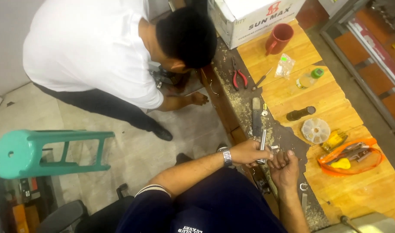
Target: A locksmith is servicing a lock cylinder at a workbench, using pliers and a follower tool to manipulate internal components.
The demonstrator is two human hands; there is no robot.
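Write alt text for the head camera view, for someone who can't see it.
Seen from above, the left hand grips a slim metal tool beside the right hand at a wooden workbench strewn with red pliers, a red mug and an orange tray. A second person in a white shirt bends over near a green stool.

One mug [278, 38], one stool [42, 152], one pliers [239, 78]

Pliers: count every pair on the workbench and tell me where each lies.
1 clear pair: red-handled pliers on the dusty dark strip at the far end, below the white box. The orange tool tray on the right holds mixed tools that may hide more.
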